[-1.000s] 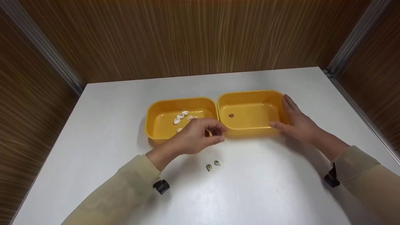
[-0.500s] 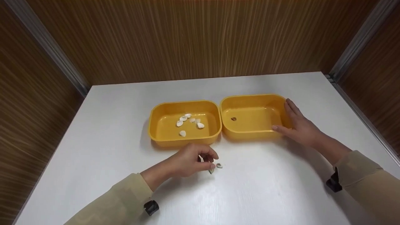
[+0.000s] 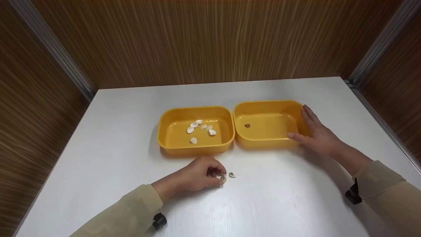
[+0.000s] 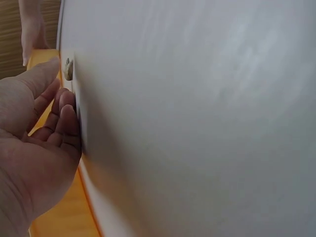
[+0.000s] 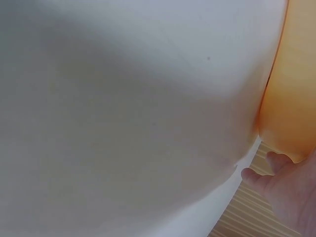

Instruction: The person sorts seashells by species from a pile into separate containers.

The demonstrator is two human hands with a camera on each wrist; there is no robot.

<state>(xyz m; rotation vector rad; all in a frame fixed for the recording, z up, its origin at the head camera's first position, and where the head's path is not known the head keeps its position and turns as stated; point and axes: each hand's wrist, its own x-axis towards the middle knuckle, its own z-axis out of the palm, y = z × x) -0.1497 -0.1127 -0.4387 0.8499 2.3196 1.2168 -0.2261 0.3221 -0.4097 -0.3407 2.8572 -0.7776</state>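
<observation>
In the head view my left hand [image 3: 200,174] is low over the white table, in front of the left tray. Its thumb and index finger pinch a small greenish-brown seashell [image 3: 223,179]. Just to the right lies another small greenish seashell [image 3: 232,175]. The left wrist view shows the thumb tip close to the shells [image 4: 69,70], other fingers curled below. My right hand [image 3: 319,136] rests against the right end of the right yellow tray [image 3: 263,143], thumb on the front rim and fingers along the side. One brown shell [image 3: 247,125] lies in that tray.
The left yellow tray [image 3: 194,151] holds several white shells [image 3: 194,141] and stands side by side with the right one. Behind the white table [image 3: 279,204] rises a wood-grain panel [image 3: 217,42], with more panels at both sides.
My left hand has come from above the left tray's front right corner down to the shells on the table, and its fingers have closed around one. My right hand stays on its tray.
</observation>
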